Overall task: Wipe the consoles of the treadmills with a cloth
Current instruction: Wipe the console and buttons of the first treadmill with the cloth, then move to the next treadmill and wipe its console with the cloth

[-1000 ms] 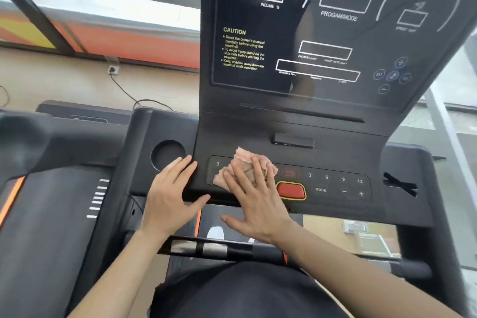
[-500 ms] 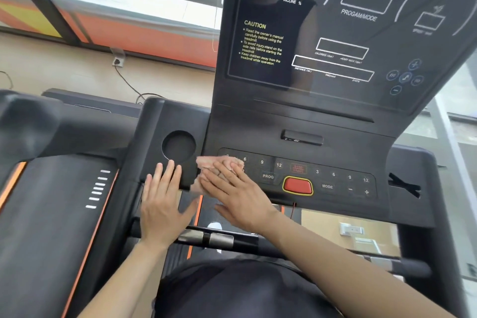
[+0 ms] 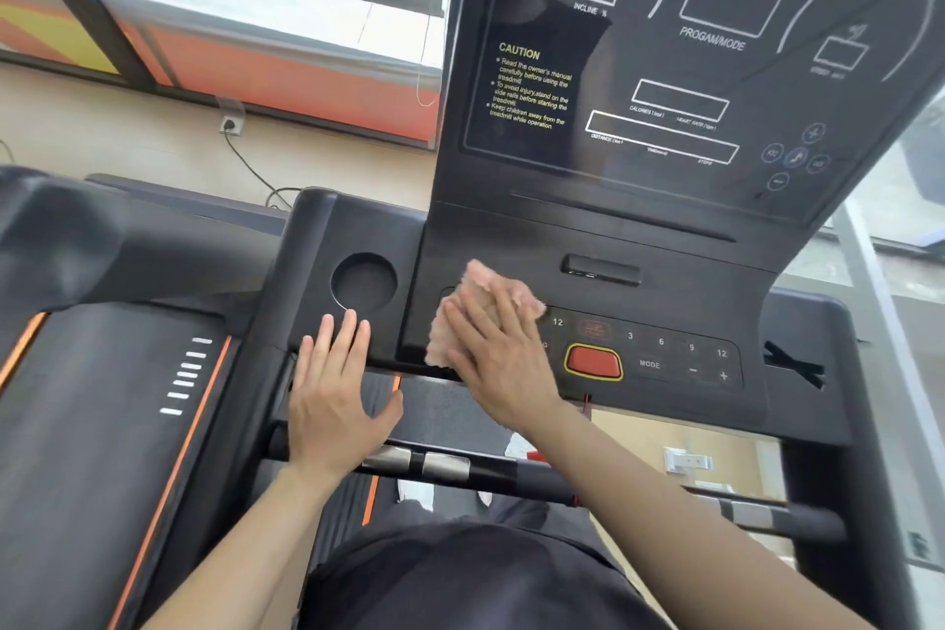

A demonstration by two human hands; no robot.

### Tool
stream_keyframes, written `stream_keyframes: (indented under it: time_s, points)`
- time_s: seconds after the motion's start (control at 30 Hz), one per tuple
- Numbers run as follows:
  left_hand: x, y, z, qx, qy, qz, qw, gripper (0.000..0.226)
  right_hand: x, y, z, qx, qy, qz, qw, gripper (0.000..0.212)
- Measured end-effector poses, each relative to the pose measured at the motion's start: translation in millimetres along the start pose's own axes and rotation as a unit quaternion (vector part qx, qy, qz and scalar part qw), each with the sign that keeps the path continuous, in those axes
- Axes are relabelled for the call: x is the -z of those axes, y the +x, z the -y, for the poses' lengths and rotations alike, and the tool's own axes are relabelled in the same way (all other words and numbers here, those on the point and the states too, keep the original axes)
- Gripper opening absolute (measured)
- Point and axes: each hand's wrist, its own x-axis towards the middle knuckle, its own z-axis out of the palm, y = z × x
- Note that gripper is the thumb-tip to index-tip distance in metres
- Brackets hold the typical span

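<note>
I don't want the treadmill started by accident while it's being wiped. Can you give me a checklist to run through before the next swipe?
1. Cloth under control: ok, the right hand presses it flat on the left end of the keypad.
2. Left hand out of the path: ok, it rests flat below the cup holder, apart from the cloth.
3. Red button untouched: ok, it is uncovered, just right of the right hand.
4. Display off: ok, no lit digits show.
5. Keypad's right half clean: cannot tell.
</note>
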Motion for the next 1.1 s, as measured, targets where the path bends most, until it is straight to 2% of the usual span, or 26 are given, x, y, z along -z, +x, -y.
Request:
stream_keyframes:
  time_s: [0.07, 0.17, 0.27, 0.33, 0.43, 0.57, 0.67, 0.8, 0.93, 1.03, 1.07, 1.1]
  points:
    - [1, 0, 2, -0.005, -0.011, 0.010, 1.000, 0.090, -6, 6, 17, 0.066, 0.007, 0.001, 0.998, 0.056]
    - [6, -1, 6, -0.013, -0.038, 0.026, 0.999, 0.086, -7, -10, 19, 0.152, 0.059, -0.039, 0.986, 0.054]
    - [13, -3, 4, -0.011, -0.096, 0.021, 0.995, 0.076, -1, -42, 6, 0.198, 0.136, -0.069, 0.968, 0.033]
    - [18, -8, -3, -0.012, -0.138, 0.017, 0.990, 0.069, 4, -61, 0, 0.180, 0.202, -0.041, 0.962, 0.026]
    - [27, -24, -26, -0.015, -0.182, 0.018, 0.983, 0.061, 7, -89, -8, 0.103, 0.289, 0.007, 0.952, 0.023]
    - [40, -58, -69, 0.003, -0.237, 0.027, 0.971, 0.057, 21, -115, -9, 0.046, 0.383, 0.022, 0.922, 0.014]
    - [55, -95, -104, 0.060, -0.274, 0.027, 0.960, 0.054, 29, -130, -6, 0.042, 0.445, 0.044, 0.894, 0.014]
    - [66, -153, -138, 0.160, -0.336, 0.025, 0.928, 0.047, 31, -150, 9, 0.087, 0.511, 0.083, 0.851, 0.024]
    - [75, -207, -158, 0.302, -0.371, -0.025, 0.878, 0.036, 19, -168, 31, 0.115, 0.543, 0.175, 0.813, 0.007]
    - [86, -244, -164, 0.387, -0.385, -0.041, 0.837, 0.031, 15, -182, 56, 0.100, 0.604, 0.259, 0.747, 0.011]
    - [87, -256, -164, 0.410, -0.383, -0.045, 0.827, 0.026, 14, -187, 65, 0.103, 0.609, 0.278, 0.736, 0.011]
    - [88, -270, -163, 0.432, -0.378, -0.052, 0.817, 0.021, 12, -190, 74, 0.119, 0.597, 0.279, 0.743, 0.009]
